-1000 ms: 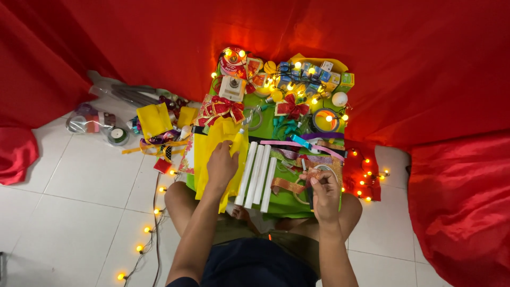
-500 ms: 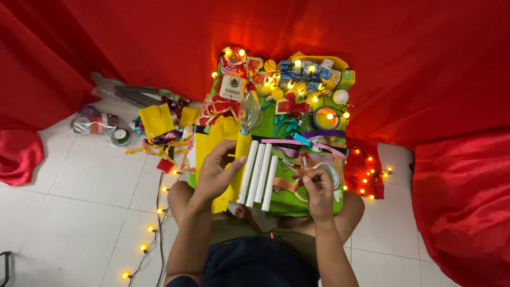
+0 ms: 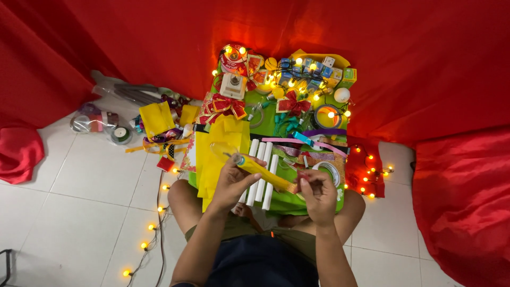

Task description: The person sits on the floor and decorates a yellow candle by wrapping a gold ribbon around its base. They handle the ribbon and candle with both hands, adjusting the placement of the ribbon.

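Note:
I sit cross-legged on a white tile floor with a green board (image 3: pixel 303 201) across my lap. My left hand (image 3: pixel 232 180) grips a long yellow tube (image 3: pixel 261 171) with a pale blue collar, held slantwise over the board. My right hand (image 3: pixel 317 190) pinches the tube's lower end, where a small red piece shows. Under the tube lie three white paper rolls (image 3: pixel 261 165) side by side and a stack of yellow paper (image 3: pixel 219 154). A roll of tape (image 3: pixel 329 171) sits just beyond my right hand.
Red and gold bows (image 3: pixel 222 105), ribbons, small boxes and lit yellow string lights (image 3: pixel 313 95) crowd the board's far half. Yellow paper pieces (image 3: pixel 156 118) and tape rolls (image 3: pixel 120 134) lie on the floor at left. Red cloth (image 3: pixel 457 186) drapes behind and on both sides. A light string (image 3: pixel 151 228) trails along the floor.
My left hand lifted off the yellow paper and took up the yellow tube. My right hand moved left from the tape roll and pinched the tube's lower end.

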